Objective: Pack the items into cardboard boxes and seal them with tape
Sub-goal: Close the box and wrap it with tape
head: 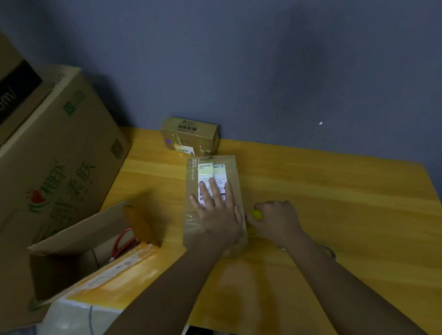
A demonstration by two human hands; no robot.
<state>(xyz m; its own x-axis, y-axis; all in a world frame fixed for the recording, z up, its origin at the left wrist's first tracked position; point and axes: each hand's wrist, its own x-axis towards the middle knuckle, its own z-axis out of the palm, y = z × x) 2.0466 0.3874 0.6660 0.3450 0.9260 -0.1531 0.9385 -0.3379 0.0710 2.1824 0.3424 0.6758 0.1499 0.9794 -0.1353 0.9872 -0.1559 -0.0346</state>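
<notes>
- The left hand [218,214] lies flat with fingers spread on top of the closed cardboard box [214,201], pressing on its white shipping labels [211,178].
- That box sits in the middle of the yellow wooden table [335,211], covered in glossy clear tape.
- The right hand [277,219] is just right of the box, fingers curled round a yellow-handled tool [256,215] at the box's right edge; what kind of tool cannot be told.
- A smaller taped box [190,135] stands farther back, near the wall.
- At the near left an open carton [89,249] holds something red [122,243].
- Large printed cartons [44,158] are stacked at the far left.
</notes>
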